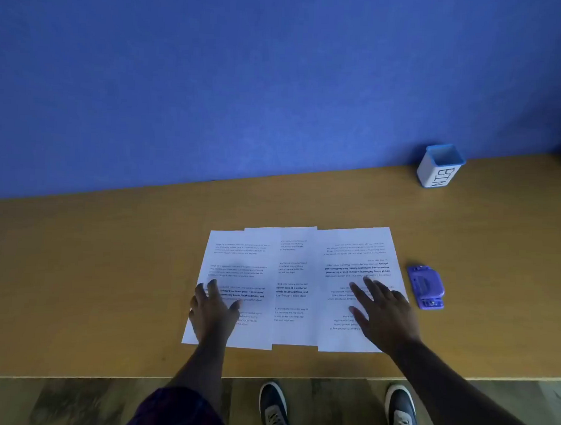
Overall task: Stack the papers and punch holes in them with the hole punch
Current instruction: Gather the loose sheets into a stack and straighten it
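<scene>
Far left: bare wooden tabletop [93, 268] against a blue wall. Then the left hand [214, 309], flat on the left sheet [238, 268], fingers [212, 288] spread apart and gripping nothing. Next, the middle sheet [294, 277], tucked partly under both neighbours, only a strip of its text showing. Further right, the right sheet [351, 250], print turned upside down, with the right hand [387, 316] laid on it, fingers [359, 291] splayed and likewise clamped on nothing. Just beside that sheet's right edge, not touching either hand: the purple hole punch [425, 287], lying on the tabletop. Farther back and right, near the wall, a small white bin [438, 169] with a blue rim.

Progress, judged from the layout: barely begun. Three papers fanned side by side with slight overlap, not yet gathered into one pile. Likely step in hand: sliding the outer sheets inward over the middle one. Left to do: squaring the edges, perhaps turning the upside-down sheet to match, picking up the punch, feeding the stack's edge in, pressing. No holes visible in any sheet.
</scene>
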`<control>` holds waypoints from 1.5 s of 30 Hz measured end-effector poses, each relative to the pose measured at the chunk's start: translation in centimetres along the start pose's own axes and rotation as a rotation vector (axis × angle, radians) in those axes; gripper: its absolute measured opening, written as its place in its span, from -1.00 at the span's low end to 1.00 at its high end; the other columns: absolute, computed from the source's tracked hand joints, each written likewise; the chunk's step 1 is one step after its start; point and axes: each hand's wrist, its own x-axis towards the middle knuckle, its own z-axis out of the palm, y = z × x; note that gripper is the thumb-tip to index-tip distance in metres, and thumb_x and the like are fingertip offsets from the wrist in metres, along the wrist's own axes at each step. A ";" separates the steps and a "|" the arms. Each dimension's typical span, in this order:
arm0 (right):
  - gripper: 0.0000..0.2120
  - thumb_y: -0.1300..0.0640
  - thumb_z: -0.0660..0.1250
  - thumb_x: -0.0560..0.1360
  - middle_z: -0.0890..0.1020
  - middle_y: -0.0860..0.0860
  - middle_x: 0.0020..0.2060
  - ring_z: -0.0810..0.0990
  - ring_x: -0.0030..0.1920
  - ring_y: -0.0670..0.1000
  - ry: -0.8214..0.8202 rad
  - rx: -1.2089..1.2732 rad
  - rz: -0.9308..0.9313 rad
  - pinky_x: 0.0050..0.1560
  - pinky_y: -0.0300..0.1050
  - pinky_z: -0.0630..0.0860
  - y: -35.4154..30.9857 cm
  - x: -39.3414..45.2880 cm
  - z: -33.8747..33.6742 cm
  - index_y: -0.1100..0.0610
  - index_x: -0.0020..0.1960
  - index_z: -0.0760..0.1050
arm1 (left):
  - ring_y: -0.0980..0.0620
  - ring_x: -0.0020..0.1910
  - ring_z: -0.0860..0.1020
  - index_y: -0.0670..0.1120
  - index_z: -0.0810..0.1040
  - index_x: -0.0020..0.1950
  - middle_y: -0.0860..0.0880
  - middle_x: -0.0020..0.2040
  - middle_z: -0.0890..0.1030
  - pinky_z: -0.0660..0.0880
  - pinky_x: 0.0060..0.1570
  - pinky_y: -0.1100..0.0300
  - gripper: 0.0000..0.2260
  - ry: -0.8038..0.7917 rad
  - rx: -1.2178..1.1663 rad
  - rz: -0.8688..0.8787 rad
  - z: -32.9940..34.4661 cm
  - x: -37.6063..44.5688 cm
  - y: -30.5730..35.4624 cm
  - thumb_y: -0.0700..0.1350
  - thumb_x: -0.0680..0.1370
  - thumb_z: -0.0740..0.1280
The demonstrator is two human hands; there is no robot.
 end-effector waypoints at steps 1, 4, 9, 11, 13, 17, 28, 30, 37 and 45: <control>-0.45 -0.21 0.04 0.55 0.55 0.11 0.37 0.59 0.29 0.14 -0.033 0.018 -0.014 0.10 0.07 0.60 -0.3 0.2 0.0 -0.01 0.43 0.46 | -0.28 0.47 0.35 -0.04 0.24 0.53 -0.19 0.53 0.31 0.38 0.38 -0.26 -0.13 -0.033 -0.010 -0.056 0.1 0.2 0.0 0.22 0.37 0.56; -0.46 -0.24 0.11 0.56 0.44 0.03 0.47 0.53 0.38 0.09 -0.052 0.000 -0.142 0.19 0.06 0.57 -1.6 0.6 0.3 -0.11 0.50 0.32 | -0.28 0.49 0.30 -0.01 0.10 0.54 -0.16 0.54 0.28 0.29 0.40 -0.33 0.07 -0.071 -0.086 -0.190 0.4 0.5 -0.3 0.31 0.23 0.60; -0.40 -0.27 0.27 0.51 0.35 0.07 0.52 0.49 0.41 0.14 -0.161 0.019 -0.219 0.26 0.12 0.53 -3.9 1.4 1.3 -0.14 0.50 0.31 | -0.29 0.42 0.35 -0.06 0.11 0.53 -0.19 0.46 0.34 0.35 0.34 -0.33 0.18 -0.063 -0.078 -0.208 0.6 1.2 -0.2 0.33 0.11 0.64; -0.40 -0.30 0.15 0.56 0.15 0.06 0.60 0.27 0.55 0.15 -0.218 0.006 -0.211 0.43 0.17 0.37 -4.7 1.6 1.2 -0.17 0.55 0.18 | -0.30 0.40 0.36 -0.08 0.14 0.52 -0.21 0.43 0.36 0.38 0.32 -0.32 0.18 -0.062 -0.081 -0.208 0.3 1.5 -0.3 0.31 0.10 0.66; -0.38 -0.31 0.11 0.56 0.07 0.05 0.62 0.16 0.59 0.14 -0.231 -0.002 -0.200 0.50 0.18 0.28 -5.0 1.6 1.2 -0.17 0.57 0.12 | -0.31 0.39 0.37 -0.10 0.16 0.51 -0.22 0.41 0.37 0.39 0.32 -0.30 0.18 -0.069 -0.075 -0.213 0.1 1.8 -0.3 0.31 0.08 0.67; -0.37 -0.33 0.29 0.45 0.35 0.12 0.52 0.46 0.42 0.21 -0.245 -0.030 -0.224 0.27 0.23 0.51 -4.9 1.8 1.2 -0.18 0.47 0.33 | -0.28 0.34 0.41 -0.11 0.28 0.41 -0.21 0.36 0.41 0.40 0.33 -0.25 0.08 -0.073 -0.033 -0.203 0.0 2.0 -0.3 0.35 0.07 0.64; -0.41 -0.33 0.28 0.46 0.37 0.09 0.51 0.47 0.41 0.20 -0.247 0.045 -0.269 0.27 0.25 0.49 -4.6 2.2 1.4 -0.26 0.45 0.32 | -0.28 0.38 0.32 -0.08 0.19 0.45 -0.20 0.42 0.30 0.37 0.34 -0.27 0.17 -0.067 -0.063 -0.194 0.7 1.1 0.5 0.41 0.04 0.61; -0.45 -0.29 0.24 0.53 0.31 -0.03 0.55 0.37 0.49 0.09 -0.176 0.157 -0.208 0.39 0.15 0.40 -4.3 2.2 0.7 -0.30 0.49 0.25 | -0.28 0.39 0.33 -0.06 0.18 0.45 -0.19 0.42 0.32 0.37 0.34 -0.28 0.17 -0.061 -0.073 -0.194 0.6 1.0 0.5 0.40 0.04 0.61; -0.23 -0.22 0.41 0.44 0.40 0.10 0.48 0.43 0.42 0.17 0.029 0.146 0.421 0.30 0.09 0.45 -1.7 1.5 -0.2 0.09 0.52 0.26 | -0.31 0.41 0.34 -0.08 0.11 0.51 -0.24 0.44 0.33 0.37 0.36 -0.29 0.22 -0.036 -0.069 -0.196 0.2 1.1 0.8 0.36 0.06 0.64; -0.16 -0.36 0.47 0.29 0.52 0.18 0.23 0.51 0.23 0.24 0.016 0.131 0.638 0.15 0.09 0.52 -1.4 1.0 -0.1 0.20 0.31 0.37 | -0.29 0.35 0.40 -0.16 0.28 0.43 -0.24 0.38 0.40 0.43 0.29 -0.21 0.12 -0.042 -0.072 -0.235 0.6 1.1 0.8 0.39 0.08 0.62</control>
